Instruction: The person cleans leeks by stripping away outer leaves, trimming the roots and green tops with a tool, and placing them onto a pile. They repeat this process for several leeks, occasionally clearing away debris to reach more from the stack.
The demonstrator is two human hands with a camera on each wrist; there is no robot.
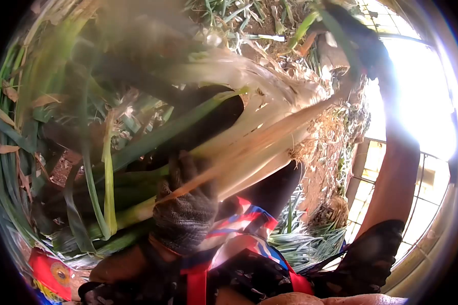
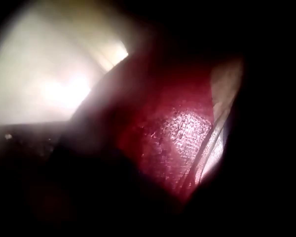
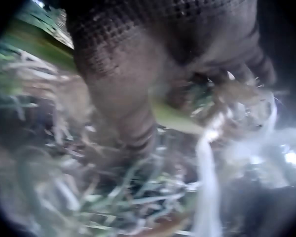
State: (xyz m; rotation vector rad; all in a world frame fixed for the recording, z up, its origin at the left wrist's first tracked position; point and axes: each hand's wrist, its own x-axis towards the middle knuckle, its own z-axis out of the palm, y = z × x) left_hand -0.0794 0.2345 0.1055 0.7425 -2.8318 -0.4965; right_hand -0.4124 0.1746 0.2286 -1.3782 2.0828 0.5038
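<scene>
Leafy stalks (image 1: 258,165) are gripped by the left hand (image 1: 185,216); the right hand (image 3: 158,54) pinches a leaf (image 3: 173,117).

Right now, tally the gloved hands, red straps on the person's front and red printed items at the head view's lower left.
Gloved hands: 2 (left hand, right hand)
Red straps: 2
Red printed item: 1
Total: 5
</scene>
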